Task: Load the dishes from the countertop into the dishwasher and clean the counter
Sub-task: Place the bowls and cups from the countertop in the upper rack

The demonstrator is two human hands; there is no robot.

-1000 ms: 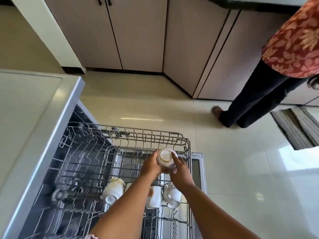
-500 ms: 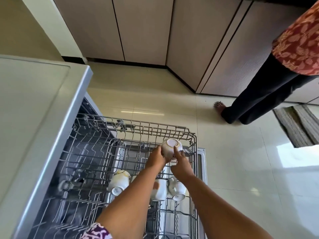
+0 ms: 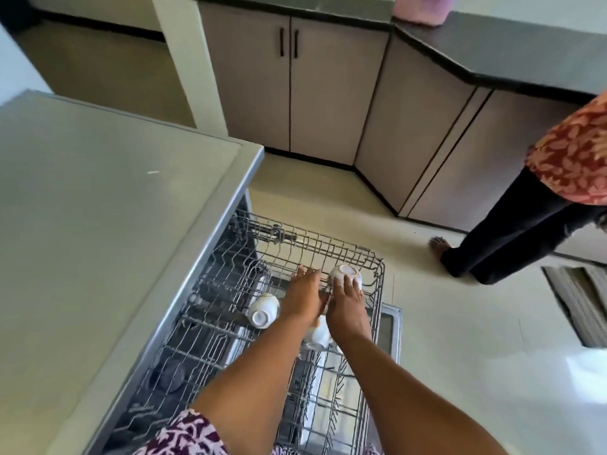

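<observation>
Whereas half a second ago both hands were lifting the small white ceramic cup (image 3: 345, 278) above the rack, it is now sitting upside down in the far right corner of the grey wire dishwasher rack (image 3: 377, 267). Right hand (image 3: 346, 305): fingers lying over the cup's near side, touching it; whether this grip is clasping or merely resting is impossible to tell. Left hand (image 3: 303, 297): grip released, fingers stretching flat over the rack wires just left of the cup.

Surroundings: a second white cup (image 3: 263, 311) is lying tilted, base toward the camera, left of the left wrist. A third white cup (image 3: 317, 334) is showing only partly between the two forearms. The grey worktop (image 3: 108, 205) is overhanging the rack's left side. Beige cabinet doors (image 3: 292, 96) are standing under a black counter (image 3: 512, 50). A second person's dark trouser legs (image 3: 512, 234) and bare foot are standing on the pale tiled floor (image 3: 460, 323) at right.

Cut off: a pink object (image 3: 420, 8) at the top edge, and a striped mat (image 3: 581, 300) at the right edge.
</observation>
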